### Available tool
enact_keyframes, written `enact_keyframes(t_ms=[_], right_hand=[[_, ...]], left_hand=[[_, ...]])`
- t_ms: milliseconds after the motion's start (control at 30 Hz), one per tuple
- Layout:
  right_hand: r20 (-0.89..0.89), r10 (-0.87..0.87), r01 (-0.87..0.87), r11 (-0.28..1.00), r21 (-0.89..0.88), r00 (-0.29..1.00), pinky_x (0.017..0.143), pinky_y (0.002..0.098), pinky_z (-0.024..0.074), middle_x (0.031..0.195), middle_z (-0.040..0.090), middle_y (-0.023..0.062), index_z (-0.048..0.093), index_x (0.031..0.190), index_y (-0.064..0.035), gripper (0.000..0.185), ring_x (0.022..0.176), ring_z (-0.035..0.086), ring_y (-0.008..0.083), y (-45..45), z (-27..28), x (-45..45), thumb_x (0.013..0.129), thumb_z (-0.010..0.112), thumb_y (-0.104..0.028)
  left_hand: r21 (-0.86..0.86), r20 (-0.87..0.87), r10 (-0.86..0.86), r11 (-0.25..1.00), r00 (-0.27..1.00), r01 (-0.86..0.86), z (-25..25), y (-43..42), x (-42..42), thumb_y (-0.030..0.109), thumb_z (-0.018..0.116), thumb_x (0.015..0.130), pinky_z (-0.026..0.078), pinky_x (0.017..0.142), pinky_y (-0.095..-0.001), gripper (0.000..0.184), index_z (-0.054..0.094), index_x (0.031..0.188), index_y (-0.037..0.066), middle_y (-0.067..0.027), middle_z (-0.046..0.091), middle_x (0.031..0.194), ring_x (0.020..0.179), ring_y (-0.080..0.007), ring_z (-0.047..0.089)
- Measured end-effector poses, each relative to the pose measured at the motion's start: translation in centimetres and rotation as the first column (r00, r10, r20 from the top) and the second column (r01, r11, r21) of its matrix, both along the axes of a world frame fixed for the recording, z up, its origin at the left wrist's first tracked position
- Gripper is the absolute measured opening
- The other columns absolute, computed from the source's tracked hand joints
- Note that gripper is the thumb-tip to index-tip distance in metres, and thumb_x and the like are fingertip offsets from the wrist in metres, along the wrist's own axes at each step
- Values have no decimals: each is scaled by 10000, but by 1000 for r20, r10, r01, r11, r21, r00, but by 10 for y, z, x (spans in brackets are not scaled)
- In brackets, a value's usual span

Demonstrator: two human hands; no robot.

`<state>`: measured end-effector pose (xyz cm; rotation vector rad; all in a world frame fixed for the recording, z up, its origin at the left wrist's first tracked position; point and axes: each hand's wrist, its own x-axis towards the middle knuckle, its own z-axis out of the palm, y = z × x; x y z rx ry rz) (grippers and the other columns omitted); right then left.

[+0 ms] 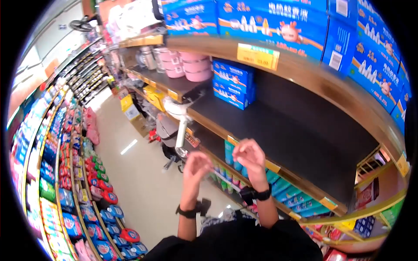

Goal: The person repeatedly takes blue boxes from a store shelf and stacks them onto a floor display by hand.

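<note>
My left hand (197, 167) is raised in front of the shelving, its fingers loosely curled and a little blurred, with nothing visible in it. To its right, my right hand (251, 158) is held up before the edge of the middle shelf (283, 130), fingers bent and apart, also holding nothing I can see. Both wrists wear black bands. Deeper on that shelf, small blue boxes (233, 85) are stacked at the left end. Behind and below my right hand are teal packages (296, 200) on a lower shelf.
Large blue cartons (274, 21) line the upper shelf, above a yellow price tag (257, 56). Pink containers (196, 67) stand further left. A white fan-like appliance (182, 130) is beside the shelf in the aisle (117, 161). Packed product shelves (65, 174) run along the left.
</note>
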<state>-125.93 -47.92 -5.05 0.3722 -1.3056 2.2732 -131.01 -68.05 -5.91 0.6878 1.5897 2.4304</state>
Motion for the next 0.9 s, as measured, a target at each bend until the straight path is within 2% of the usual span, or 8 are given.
enact_keyframes(t_ms=[200, 400, 567, 600, 667, 733, 867, 900], right_hand=[[-120, 22, -32, 996, -83, 992, 811, 333, 504, 973, 581, 81, 510, 917, -99, 259, 915, 595, 206, 13, 14, -47, 859, 710, 55], [-212, -121, 85, 982, -170, 970, 736, 332, 463, 909, 519, 59, 492, 903, -106, 298, 859, 535, 202, 11, 22, -79, 826, 711, 80], [-206, -261, 253, 965, -66, 943, 745, 308, 486, 948, 552, 76, 517, 898, -87, 269, 882, 573, 187, 10, 32, -115, 834, 709, 90], [-214, -305, 308, 951, -22, 928, 757, 298, 499, 972, 573, 83, 531, 899, -78, 256, 894, 594, 179, 12, 33, -124, 840, 708, 98], [-34, -635, 627, 751, 208, 772, 788, 280, 536, 1151, 616, 108, 631, 1011, -34, 235, 909, 629, 175, 17, 31, -143, 830, 668, 111], [-27, -872, 767, 415, 490, 489, 815, 295, 558, 1289, 607, 114, 661, 1115, -36, 304, 974, 648, 188, 13, 35, -164, 842, 684, 96], [-43, -946, 760, 230, 608, 321, 1044, 377, 549, 1606, 486, 183, 587, 1409, -102, 611, 1308, 613, 307, 9, 24, -196, 840, 739, 63], [-52, -954, 729, 190, 657, 295, 1207, 440, 453, 1711, 394, 222, 489, 1562, -94, 780, 1511, 473, 381, 8, 22, -200, 842, 762, 33]], left_hand=[[190, -48, -85, 977, 995, 93, 25, 32, -73, -72, 691, 949, 512, 824, -288, 299, 577, 1194, 58, -28, 551, 1056, 949, -129, 576], [174, -87, -200, 962, 976, 213, 25, 71, -144, -89, 636, 903, 476, 814, -280, 295, 559, 1149, 53, -30, 546, 1060, 929, -131, 558], [310, -100, -416, 850, 904, 426, 36, 80, -198, -80, 591, 900, 471, 886, -298, 301, 570, 1173, 46, -43, 553, 1092, 1000, -144, 557], [231, -95, -313, 916, 945, 327, 37, 82, -211, -73, 593, 902, 474, 909, -304, 319, 578, 1198, 46, -48, 571, 1134, 1038, -148, 564], [66, -111, -99, 992, 989, 107, 38, 90, -235, -60, 597, 907, 479, 955, -317, 357, 593, 1248, 47, -58, 607, 1217, 1114, -156, 579], [128, -24, -19, 992, 1000, 22, 35, 104, -262, -40, 603, 948, 460, 1126, -380, 442, 599, 1380, 51, -117, 592, 1492, 1407, -229, 541], [139, -83, -64, 988, 995, 75, 38, 130, -300, -41, 597, 970, 333, 1295, -442, 506, 531, 1462, 61, -155, 358, 1709, 1526, -263, 424], [122, -86, -86, 988, 993, 96, 39, 135, -306, -24, 607, 996, 302, 1317, -444, 512, 511, 1492, 65, -153, 347, 1717, 1544, -259, 402]])
